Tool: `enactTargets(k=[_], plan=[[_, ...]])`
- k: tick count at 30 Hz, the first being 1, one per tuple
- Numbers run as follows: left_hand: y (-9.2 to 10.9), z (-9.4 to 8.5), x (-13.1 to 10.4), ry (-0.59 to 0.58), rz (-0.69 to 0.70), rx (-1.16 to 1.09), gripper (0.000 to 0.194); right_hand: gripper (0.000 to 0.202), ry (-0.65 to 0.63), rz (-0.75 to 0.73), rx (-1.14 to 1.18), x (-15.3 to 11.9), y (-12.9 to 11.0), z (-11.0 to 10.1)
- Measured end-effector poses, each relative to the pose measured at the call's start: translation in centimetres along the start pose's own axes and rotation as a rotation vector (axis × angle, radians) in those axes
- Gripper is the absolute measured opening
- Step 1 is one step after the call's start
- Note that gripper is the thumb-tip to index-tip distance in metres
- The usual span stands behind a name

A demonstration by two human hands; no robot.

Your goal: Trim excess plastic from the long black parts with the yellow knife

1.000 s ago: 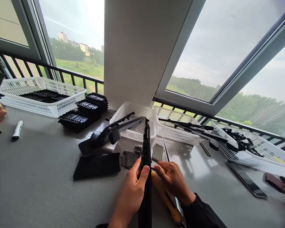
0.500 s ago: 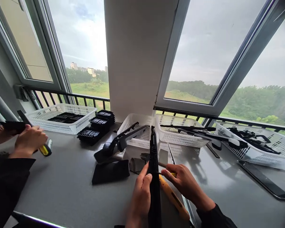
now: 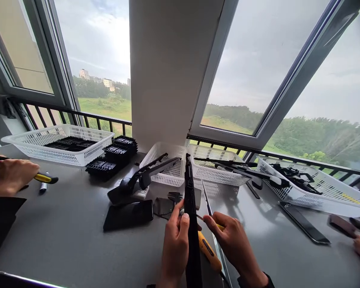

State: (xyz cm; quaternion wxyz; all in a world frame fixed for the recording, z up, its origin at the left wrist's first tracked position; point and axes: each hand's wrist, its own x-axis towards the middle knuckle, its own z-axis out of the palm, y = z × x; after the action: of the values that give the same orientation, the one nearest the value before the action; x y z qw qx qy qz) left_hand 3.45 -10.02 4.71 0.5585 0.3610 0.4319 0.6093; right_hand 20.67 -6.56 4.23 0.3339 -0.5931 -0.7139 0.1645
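Black plastic strip (image 3: pixel 191 208) held on edge over the grey counter (image 3: pixel 63 244), tool at its side.

My left hand (image 3: pixel 174 244) has its grip wrapped around the strip, thumb and fingers pinching its near half while the far end points toward the white baskets (image 3: pixel 168 168). My right hand (image 3: pixel 234 240) is closed on the yellow-handled screwdriver (image 3: pixel 208 250), whose tip meets the strip just beside my left thumb; I cannot quite see the contact point, probably a clip. To do this well I'd keep the strip steady, pry gently, and keep my thumb out of the blade's line. A co-worker's hand (image 3: pixel 10 176) works well apart, at far left.
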Motion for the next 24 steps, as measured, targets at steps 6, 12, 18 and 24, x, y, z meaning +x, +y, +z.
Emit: enactTargets(k=[6,12,18,24], plan=[[-0.5,1.5,0.0,0.125,-0.014,-0.028,0.065,0.076,0.010,0.024,0.033,-0.4,1.2,-0.2],[-1.1,2.0,1.0,0.038,-0.067,-0.031,0.059,0.074,-0.027,0.051,0.011,0.0,1.7,-0.4],[0.3,1.0,1.8,-0.136,-0.104,0.134,0.066,0.071,-0.026,0.120,0.064,0.4,0.7,-0.7],[-0.3,-0.1,2.6,-0.180,-0.132,0.223,0.057,0.072,-0.035,0.133,0.048,1.0,0.7,-1.1]])
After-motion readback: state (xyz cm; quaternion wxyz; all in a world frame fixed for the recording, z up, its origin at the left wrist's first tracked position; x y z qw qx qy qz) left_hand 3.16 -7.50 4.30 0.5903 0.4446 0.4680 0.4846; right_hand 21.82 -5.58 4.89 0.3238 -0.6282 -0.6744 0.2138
